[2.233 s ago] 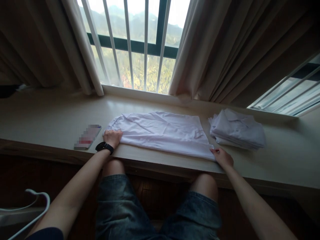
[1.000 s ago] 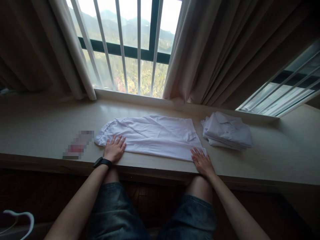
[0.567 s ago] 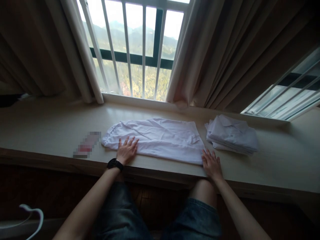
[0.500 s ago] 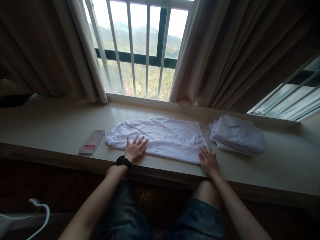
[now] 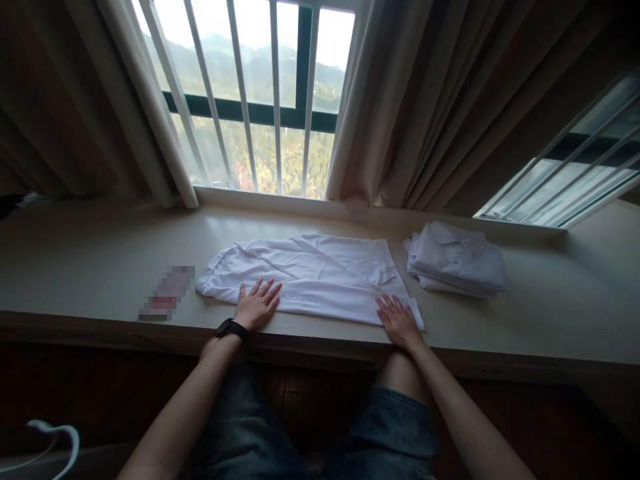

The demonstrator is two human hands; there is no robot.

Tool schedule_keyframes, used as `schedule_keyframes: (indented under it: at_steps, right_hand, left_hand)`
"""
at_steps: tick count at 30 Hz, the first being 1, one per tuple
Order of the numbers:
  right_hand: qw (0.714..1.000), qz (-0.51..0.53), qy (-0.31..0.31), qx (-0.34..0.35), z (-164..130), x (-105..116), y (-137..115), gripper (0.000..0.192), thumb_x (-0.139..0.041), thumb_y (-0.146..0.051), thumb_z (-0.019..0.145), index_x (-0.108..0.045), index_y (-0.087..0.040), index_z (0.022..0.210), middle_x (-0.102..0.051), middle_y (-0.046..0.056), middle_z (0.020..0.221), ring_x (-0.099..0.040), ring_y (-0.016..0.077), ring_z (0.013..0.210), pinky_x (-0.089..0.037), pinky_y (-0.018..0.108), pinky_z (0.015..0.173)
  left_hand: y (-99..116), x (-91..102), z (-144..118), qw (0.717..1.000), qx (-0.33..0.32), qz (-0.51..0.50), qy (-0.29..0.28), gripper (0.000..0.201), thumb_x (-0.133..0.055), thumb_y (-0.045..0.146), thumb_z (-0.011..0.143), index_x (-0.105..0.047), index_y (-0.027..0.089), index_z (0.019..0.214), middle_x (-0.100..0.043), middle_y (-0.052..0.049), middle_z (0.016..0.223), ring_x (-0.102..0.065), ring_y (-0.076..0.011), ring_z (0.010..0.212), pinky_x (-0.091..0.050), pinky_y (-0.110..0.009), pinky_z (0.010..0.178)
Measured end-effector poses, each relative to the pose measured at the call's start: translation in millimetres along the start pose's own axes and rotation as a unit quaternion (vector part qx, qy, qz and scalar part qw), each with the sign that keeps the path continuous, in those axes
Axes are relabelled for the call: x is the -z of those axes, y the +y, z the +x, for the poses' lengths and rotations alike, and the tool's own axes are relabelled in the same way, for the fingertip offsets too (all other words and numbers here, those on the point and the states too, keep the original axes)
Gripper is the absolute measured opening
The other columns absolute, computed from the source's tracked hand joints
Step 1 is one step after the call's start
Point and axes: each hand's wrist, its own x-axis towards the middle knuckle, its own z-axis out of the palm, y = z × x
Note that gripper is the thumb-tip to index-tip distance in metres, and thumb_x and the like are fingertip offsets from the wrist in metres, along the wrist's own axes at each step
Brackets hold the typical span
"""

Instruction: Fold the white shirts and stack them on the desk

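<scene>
A white cloth garment (image 5: 310, 267), folded long and flat, lies across the pale window sill, with creases over its top. My left hand (image 5: 256, 305), wearing a black watch (image 5: 232, 329) on its wrist, rests flat on the near edge left of the middle, fingers spread. Near the right end, my right hand (image 5: 397, 320) also presses flat on the cloth with its fingers apart. A corner of the garment pokes out to the right of that hand. Neither hand grips anything.
To the right sits a stack of folded white shirts (image 5: 455, 260), a collar on top. A blurred-out flat item (image 5: 167, 293) lies left of the garment. Beige curtains (image 5: 400, 100) flank a barred window (image 5: 250, 107). At the lower left is a white curved hanger-like piece (image 5: 75, 443).
The whole view has shifted, so things sit further left. My right hand has moved slightly left over the garment, and its right corner now shows. My left hand stays about where it was.
</scene>
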Motion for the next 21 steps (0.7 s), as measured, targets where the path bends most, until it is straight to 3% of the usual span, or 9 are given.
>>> schedule_keyframes:
  at_steps: [4,7,11,16,21]
  right_hand:
    - [0.999,0.028,0.014,0.009,-31.5,-1.7,6.7,0.055,-0.024,-0.051,0.104,-0.034,-0.035,0.155,-0.025,-0.002,0.164,-0.017,0.0266,0.154,-0.023,0.059,0.12]
    - [0.996,0.078,0.052,0.01,-30.4,5.9,10.0,0.053,-0.026,-0.047,0.104,-0.05,-0.028,0.147,-0.044,0.002,0.155,-0.033,0.0256,0.148,-0.029,0.051,0.12]
    - [0.983,0.111,0.13,-0.069,24.0,32.0,8.2,0.046,-0.038,-0.036,0.1,-0.062,-0.017,0.134,-0.062,0.009,0.138,-0.05,0.0226,0.134,-0.032,0.036,0.119]
    - [0.966,0.13,0.086,-0.205,114.9,54.6,9.6,0.047,-0.052,-0.032,0.093,-0.056,-0.019,0.138,-0.062,0.011,0.136,-0.058,0.0231,0.125,-0.042,0.033,0.107]
    - [0.952,0.139,0.054,-0.269,153.8,55.9,22.6,0.046,-0.07,-0.036,0.077,-0.067,-0.016,0.119,-0.071,0.016,0.114,-0.068,0.0291,0.105,-0.05,0.034,0.087]
  left_hand:
    - [1.4,-0.8,-10.9,1.0,-0.015,0.01,0.012,0.054,-0.027,0.05,0.102,-0.034,0.04,0.155,-0.03,0.001,0.163,-0.019,-0.0295,0.153,0.0,-0.069,0.118]
    - [3.0,-0.7,-14.3,0.999,-0.021,0.017,0.024,0.053,-0.028,0.049,0.102,-0.036,0.039,0.154,-0.031,0.001,0.163,-0.021,-0.0292,0.153,-0.001,-0.067,0.118]
    - [3.8,-0.1,-12.2,0.999,-0.025,0.027,0.033,0.054,-0.029,0.047,0.102,-0.036,0.037,0.154,-0.033,0.0,0.162,-0.024,-0.0289,0.151,-0.003,-0.065,0.119]
    - [3.6,-1.1,-7.9,0.998,-0.024,0.038,0.04,0.054,-0.029,0.046,0.101,-0.038,0.037,0.153,-0.033,0.001,0.162,-0.025,-0.0284,0.151,-0.004,-0.063,0.12]
    - [4.1,0.4,-6.7,0.999,-0.012,0.032,0.036,0.054,-0.032,0.046,0.1,-0.04,0.038,0.152,-0.036,0.001,0.161,-0.027,-0.0282,0.15,-0.005,-0.062,0.12]
